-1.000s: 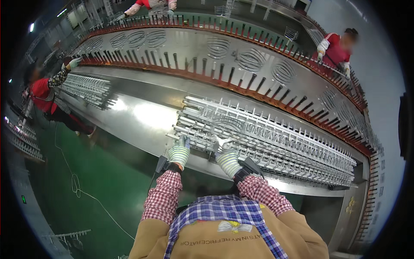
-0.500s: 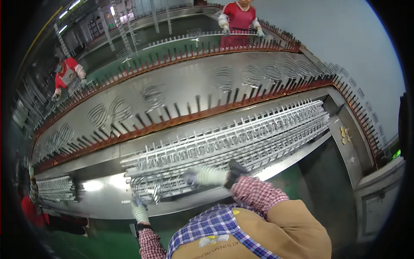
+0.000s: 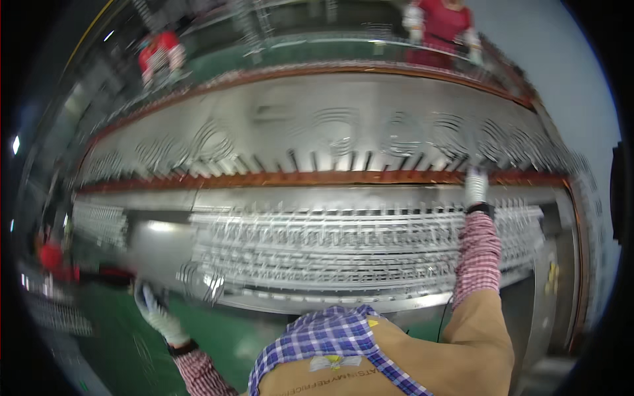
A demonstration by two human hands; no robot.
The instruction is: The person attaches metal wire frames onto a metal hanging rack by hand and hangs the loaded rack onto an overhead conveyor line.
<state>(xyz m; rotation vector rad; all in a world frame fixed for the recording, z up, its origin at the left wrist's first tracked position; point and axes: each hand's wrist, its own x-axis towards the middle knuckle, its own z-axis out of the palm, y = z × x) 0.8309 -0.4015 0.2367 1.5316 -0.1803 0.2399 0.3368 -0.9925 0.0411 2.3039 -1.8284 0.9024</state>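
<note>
The wire rack [image 3: 370,247], a long silvery frame of thin rods and small hooks, lies flat across the near side of a shiny metal table [image 3: 165,241], stretching from the left of the middle almost to the right end. In the head view, the only one, the picture is blurred, so fine detail is lost. The right hand [image 3: 475,187], in a pale work glove, reaches over the far edge of the rack at its right part and up to the reddish-brown rail [image 3: 317,178] that runs the length of the table, beside a row of dark pegs [image 3: 290,160]; whether its fingers are closed on anything I cannot tell. The left hand [image 3: 153,305], also gloved, hangs low at the near left, just off the rack's near left corner, over the green floor [image 3: 119,343]; it seems to touch nothing, but the blur hides how its fingers are set. Both forearms wear red checked sleeves under a tan apron [image 3: 396,369]. Beyond the rail lies a wide grey metal bed with swirl marks, and at its far side stand two people in red tops [image 3: 442,23], one far left, one far right.
</note>
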